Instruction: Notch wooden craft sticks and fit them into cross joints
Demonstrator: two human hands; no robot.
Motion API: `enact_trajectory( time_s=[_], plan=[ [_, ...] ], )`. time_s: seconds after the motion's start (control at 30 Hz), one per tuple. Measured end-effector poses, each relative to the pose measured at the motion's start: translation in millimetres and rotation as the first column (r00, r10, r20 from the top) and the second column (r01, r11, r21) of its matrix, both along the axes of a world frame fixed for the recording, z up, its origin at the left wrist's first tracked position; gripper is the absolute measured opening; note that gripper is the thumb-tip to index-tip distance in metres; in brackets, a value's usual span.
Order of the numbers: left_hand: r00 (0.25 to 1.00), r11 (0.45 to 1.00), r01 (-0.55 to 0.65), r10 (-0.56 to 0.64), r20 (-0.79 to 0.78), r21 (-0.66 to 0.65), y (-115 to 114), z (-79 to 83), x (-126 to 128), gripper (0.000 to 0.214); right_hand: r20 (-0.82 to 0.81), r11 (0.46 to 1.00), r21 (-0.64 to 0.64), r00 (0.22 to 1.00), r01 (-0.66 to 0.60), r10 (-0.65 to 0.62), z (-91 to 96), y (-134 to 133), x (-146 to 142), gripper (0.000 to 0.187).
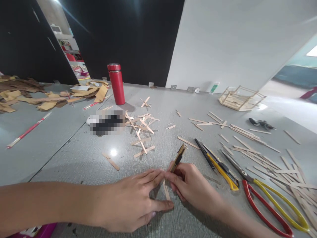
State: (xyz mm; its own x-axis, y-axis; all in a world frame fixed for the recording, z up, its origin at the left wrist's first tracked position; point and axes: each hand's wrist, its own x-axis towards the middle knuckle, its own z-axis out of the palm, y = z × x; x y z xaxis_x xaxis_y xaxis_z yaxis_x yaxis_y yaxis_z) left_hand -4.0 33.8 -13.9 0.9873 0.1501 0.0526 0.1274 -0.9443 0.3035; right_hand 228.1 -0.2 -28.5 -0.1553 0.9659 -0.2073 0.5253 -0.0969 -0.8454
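My left hand [137, 198] lies low over the table with its fingers stretched out. Its thumb presses one end of a thin wooden craft stick [166, 191], and its fingertips rest near the far end. My right hand [189, 181] is closed like a pen grip around a gold and black utility knife [178, 158], which leans up and to the right. The knife's lower tip is hidden behind the fingers, beside the stick. Both hands' fingertips meet there, so whether the blade touches the wood I cannot tell.
Right of my hands lie a yellow cutter [224, 173] and red-and-yellow-handled shears [266, 198]. Several loose sticks [250, 155] spread beyond. Joined sticks [142, 142] lie ahead, near a red flask [116, 84]. A stick frame [241, 99] stands back right; cardboard scraps [47, 97] back left.
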Motion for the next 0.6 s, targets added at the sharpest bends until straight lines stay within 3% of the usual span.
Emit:
enact_trajectory(
  time_s=[0.23,0.6],
  plan=[
    [0.999,0.999,-0.024,0.025,-0.047,0.022,0.4,4.1,0.6,0.049,0.018,1.0,-0.022,1.0,0.001,0.0,-5.5,-1.9,-4.3,0.041],
    [1.0,1.0,-0.012,0.012,-0.007,0.001,0.0,-5.7,-0.2,0.053,0.11,0.99,0.14,0.994,-0.008,-0.008,-4.6,1.7,-7.8,0.038]
  ],
)
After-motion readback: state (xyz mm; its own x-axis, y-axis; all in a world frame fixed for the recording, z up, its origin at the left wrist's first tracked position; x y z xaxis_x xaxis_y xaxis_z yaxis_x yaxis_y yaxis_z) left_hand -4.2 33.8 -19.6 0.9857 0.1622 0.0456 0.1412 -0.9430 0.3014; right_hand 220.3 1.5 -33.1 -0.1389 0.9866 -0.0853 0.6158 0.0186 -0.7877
